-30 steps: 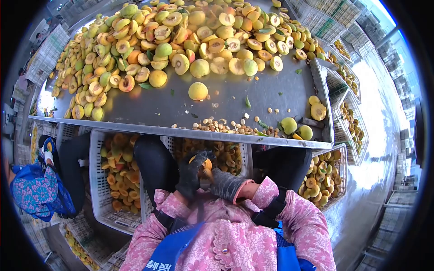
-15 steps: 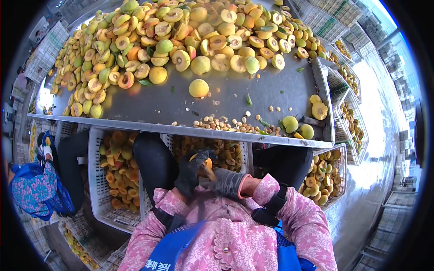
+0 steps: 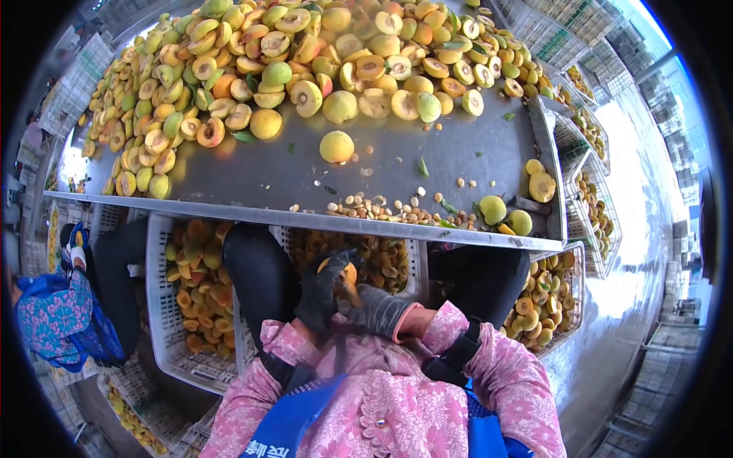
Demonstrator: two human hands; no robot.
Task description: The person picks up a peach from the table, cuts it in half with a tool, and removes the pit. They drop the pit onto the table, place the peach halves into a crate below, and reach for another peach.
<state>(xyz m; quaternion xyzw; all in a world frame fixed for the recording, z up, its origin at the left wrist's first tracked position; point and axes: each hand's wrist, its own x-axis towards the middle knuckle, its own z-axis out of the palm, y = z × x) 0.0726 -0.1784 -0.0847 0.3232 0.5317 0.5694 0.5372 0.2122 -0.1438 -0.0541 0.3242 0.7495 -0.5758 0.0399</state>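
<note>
In a dark glove, my left hand is closed around a yellow-orange peach piece, close in front of my body. My right hand, in a grey knitted glove, is pressed up against it, with its fingers curled round a small tan-handled tool. The working end of that tool is hidden at the fruit. Below and beyond both hands, a crate of peach halves stands between my knees. The gloves hide most of the held fruit.
A metal table with a raised rim carries a heap of peach halves and scattered pits. Peach-filled crates stand at left and right. A co-worker sits at far left.
My hands stay together and shift only slightly, the peach piece tilting a little in the left one. The co-worker's hand at far left has moved slightly.
</note>
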